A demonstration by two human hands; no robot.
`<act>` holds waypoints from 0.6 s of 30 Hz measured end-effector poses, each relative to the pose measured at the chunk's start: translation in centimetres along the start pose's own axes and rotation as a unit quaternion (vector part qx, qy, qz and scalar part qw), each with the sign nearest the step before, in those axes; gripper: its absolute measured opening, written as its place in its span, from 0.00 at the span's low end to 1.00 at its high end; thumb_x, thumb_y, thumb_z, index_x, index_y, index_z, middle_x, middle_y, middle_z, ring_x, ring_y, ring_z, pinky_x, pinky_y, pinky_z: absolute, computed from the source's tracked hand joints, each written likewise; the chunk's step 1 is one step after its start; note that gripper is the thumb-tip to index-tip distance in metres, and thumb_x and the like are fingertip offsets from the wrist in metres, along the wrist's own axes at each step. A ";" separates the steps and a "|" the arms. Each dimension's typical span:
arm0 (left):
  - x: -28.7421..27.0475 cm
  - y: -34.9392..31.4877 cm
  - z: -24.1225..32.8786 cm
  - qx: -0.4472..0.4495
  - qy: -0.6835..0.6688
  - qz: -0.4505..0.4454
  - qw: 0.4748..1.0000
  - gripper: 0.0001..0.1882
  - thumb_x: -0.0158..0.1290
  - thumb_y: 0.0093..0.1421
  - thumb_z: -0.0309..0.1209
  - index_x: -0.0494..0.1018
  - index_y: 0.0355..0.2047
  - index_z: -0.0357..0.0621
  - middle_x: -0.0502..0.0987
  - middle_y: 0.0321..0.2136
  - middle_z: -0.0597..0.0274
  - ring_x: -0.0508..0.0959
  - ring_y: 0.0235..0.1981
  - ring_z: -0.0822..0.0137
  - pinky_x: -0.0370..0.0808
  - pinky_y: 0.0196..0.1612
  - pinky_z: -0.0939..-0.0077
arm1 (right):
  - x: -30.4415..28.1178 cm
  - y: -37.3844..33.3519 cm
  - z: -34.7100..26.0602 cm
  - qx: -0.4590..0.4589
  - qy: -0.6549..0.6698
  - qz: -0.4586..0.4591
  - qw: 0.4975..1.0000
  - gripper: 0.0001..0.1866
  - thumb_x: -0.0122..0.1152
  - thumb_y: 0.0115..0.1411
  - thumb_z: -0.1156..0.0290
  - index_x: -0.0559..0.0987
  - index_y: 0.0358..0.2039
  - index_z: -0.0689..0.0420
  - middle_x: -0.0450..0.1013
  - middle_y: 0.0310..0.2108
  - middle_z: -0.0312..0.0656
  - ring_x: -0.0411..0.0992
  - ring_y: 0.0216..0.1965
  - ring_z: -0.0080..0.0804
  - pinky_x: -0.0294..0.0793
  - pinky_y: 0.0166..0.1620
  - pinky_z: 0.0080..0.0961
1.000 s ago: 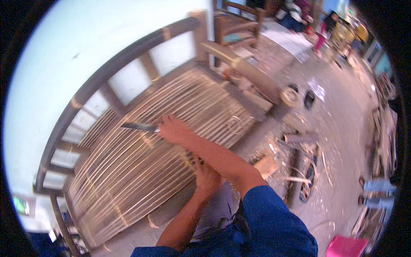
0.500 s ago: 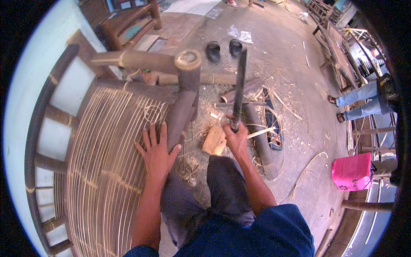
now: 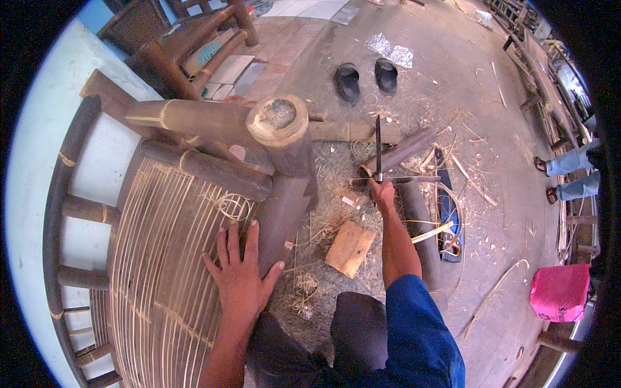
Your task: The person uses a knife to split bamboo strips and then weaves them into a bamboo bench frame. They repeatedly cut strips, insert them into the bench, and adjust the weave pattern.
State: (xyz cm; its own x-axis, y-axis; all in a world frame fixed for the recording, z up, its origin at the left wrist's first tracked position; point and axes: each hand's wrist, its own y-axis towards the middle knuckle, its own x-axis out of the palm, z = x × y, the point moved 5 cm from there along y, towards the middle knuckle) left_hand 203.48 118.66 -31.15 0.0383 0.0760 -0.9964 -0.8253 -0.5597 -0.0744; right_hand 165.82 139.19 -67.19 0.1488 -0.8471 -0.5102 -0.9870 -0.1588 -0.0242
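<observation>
My left hand lies flat with fingers spread on the slatted seat of a dark bamboo bench. Its fingertips are near a small coil of thin cane strip; the thumb points toward the bench's thick front rail. My right hand is stretched forward, closed round the handle of a long-bladed knife. The dark blade points away from me, above a short bamboo piece on the floor. Nearer to me sits a pale wooden block.
A cut bamboo post rises at the bench's corner. Bamboo lengths, a handsaw and shavings litter the floor at right. Beyond lie black sandals. A pink bag and a standing person's legs are far right.
My right hand has reached farther forward with the knife, away from beside the wooden block. The left hand stays spread on the seat. The whole view has shifted slightly.
</observation>
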 end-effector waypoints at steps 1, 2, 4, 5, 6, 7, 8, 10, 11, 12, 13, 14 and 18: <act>-0.1 0.1 0.1 0.000 0.005 0.003 1.000 0.46 0.58 0.59 0.54 0.52 0.72 0.56 0.51 0.72 0.47 0.48 0.73 0.41 0.43 0.66 0.21 | 0.4 0.2 0.3 0.051 0.032 -0.022 0.998 0.20 0.65 0.55 0.56 0.79 0.30 0.65 0.71 0.16 0.43 0.73 0.21 0.30 0.73 0.28 0.37; -0.1 0.1 0.1 -0.002 0.006 -0.001 1.000 0.46 0.58 0.59 0.55 0.52 0.72 0.56 0.51 0.72 0.47 0.48 0.73 0.42 0.43 0.66 0.21 | 0.5 0.4 0.3 0.061 0.015 -0.031 0.998 0.22 0.65 0.55 0.54 0.79 0.32 0.66 0.72 0.17 0.47 0.75 0.23 0.34 0.75 0.31 0.40; -0.2 0.2 0.2 -0.004 0.004 -0.003 1.000 0.46 0.58 0.58 0.55 0.53 0.72 0.56 0.51 0.72 0.47 0.49 0.73 0.42 0.43 0.66 0.21 | 0.2 0.3 -0.3 0.048 -0.031 -0.038 0.998 0.26 0.68 0.54 0.50 0.81 0.37 0.64 0.77 0.26 0.54 0.79 0.31 0.49 0.76 0.36 0.44; -0.2 0.2 0.2 -0.007 0.004 -0.003 1.000 0.46 0.58 0.58 0.55 0.53 0.72 0.56 0.51 0.72 0.48 0.49 0.73 0.42 0.43 0.66 0.22 | -0.3 0.2 -0.2 0.071 -0.066 -0.033 0.995 0.28 0.70 0.54 0.48 0.81 0.40 0.63 0.80 0.31 0.58 0.81 0.35 0.56 0.77 0.39 0.45; -0.2 0.1 0.1 -0.011 0.004 -0.005 1.000 0.46 0.58 0.58 0.55 0.54 0.72 0.56 0.51 0.72 0.48 0.49 0.73 0.42 0.43 0.66 0.22 | -0.6 -0.1 -0.5 0.060 -0.122 -0.027 0.990 0.27 0.69 0.55 0.49 0.81 0.40 0.62 0.80 0.32 0.58 0.80 0.37 0.58 0.77 0.40 0.46; -0.2 0.1 0.1 -0.015 0.004 -0.007 1.000 0.46 0.58 0.58 0.55 0.54 0.72 0.57 0.51 0.72 0.48 0.49 0.73 0.42 0.43 0.66 0.22 | -0.8 -0.4 -0.9 0.038 -0.095 -0.035 0.994 0.26 0.66 0.54 0.50 0.81 0.38 0.63 0.79 0.29 0.58 0.80 0.35 0.57 0.76 0.39 0.47; -0.2 0.0 0.1 -0.012 0.000 -0.003 1.000 0.46 0.58 0.58 0.55 0.54 0.72 0.57 0.52 0.72 0.49 0.49 0.73 0.42 0.43 0.67 0.22 | -1.2 -1.0 -1.3 0.025 -0.069 -0.026 0.997 0.25 0.64 0.54 0.51 0.80 0.36 0.63 0.79 0.27 0.57 0.80 0.33 0.56 0.76 0.39 0.47; -0.4 -0.1 0.1 -0.006 -0.003 0.011 1.000 0.46 0.58 0.58 0.55 0.54 0.72 0.57 0.52 0.72 0.50 0.49 0.73 0.43 0.43 0.67 0.22 | -1.9 -2.8 -1.7 0.024 -0.050 -0.036 0.998 0.22 0.63 0.54 0.54 0.79 0.32 0.65 0.78 0.23 0.52 0.80 0.29 0.49 0.76 0.38 0.46; -0.4 -0.1 0.1 -0.004 -0.008 0.012 1.000 0.46 0.58 0.57 0.55 0.54 0.72 0.57 0.52 0.72 0.50 0.49 0.73 0.43 0.43 0.67 0.22 | -1.8 -3.7 -1.7 0.073 -0.052 -0.023 0.996 0.21 0.64 0.53 0.57 0.79 0.30 0.66 0.77 0.21 0.47 0.79 0.26 0.39 0.77 0.34 0.41; -0.4 -0.2 0.0 -0.002 -0.008 0.018 1.000 0.46 0.59 0.57 0.55 0.54 0.72 0.57 0.52 0.72 0.50 0.49 0.73 0.43 0.43 0.67 0.22 | -2.4 -5.1 -2.2 0.047 0.013 -0.037 0.998 0.19 0.64 0.54 0.58 0.79 0.30 0.65 0.76 0.20 0.44 0.78 0.25 0.34 0.77 0.31 0.38; -0.5 -0.2 0.1 0.004 -0.009 0.028 1.000 0.46 0.59 0.57 0.55 0.54 0.72 0.58 0.52 0.72 0.51 0.49 0.73 0.44 0.42 0.67 0.22 | -2.9 -6.7 -2.3 0.086 0.049 -0.060 0.993 0.17 0.64 0.55 0.60 0.78 0.30 0.65 0.75 0.20 0.42 0.76 0.24 0.29 0.76 0.28 0.35; -0.4 -0.2 0.0 -0.001 -0.010 0.028 1.000 0.46 0.59 0.57 0.55 0.54 0.72 0.58 0.52 0.72 0.51 0.49 0.73 0.44 0.42 0.67 0.22 | -3.8 -8.4 -3.1 0.048 0.049 -0.053 0.996 0.16 0.64 0.56 0.61 0.78 0.32 0.64 0.74 0.19 0.41 0.75 0.23 0.28 0.75 0.26 0.33; -0.2 -0.2 0.1 -0.003 -0.025 0.024 0.999 0.46 0.59 0.57 0.54 0.54 0.72 0.58 0.51 0.72 0.52 0.49 0.73 0.44 0.41 0.67 0.23 | -7.8 -15.5 -6.4 0.066 0.097 -0.073 0.990 0.10 0.63 0.60 0.67 0.77 0.35 0.60 0.74 0.25 0.34 0.73 0.25 0.23 0.73 0.27 0.27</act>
State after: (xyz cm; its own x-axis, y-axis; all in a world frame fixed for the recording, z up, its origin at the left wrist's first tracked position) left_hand 203.59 118.88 -30.95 -0.0296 0.0892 -0.9956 -0.8217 -0.5694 -0.0266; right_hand 180.33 145.02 -57.37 0.2876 -0.9034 -0.3181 -0.9514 -0.2311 -0.2037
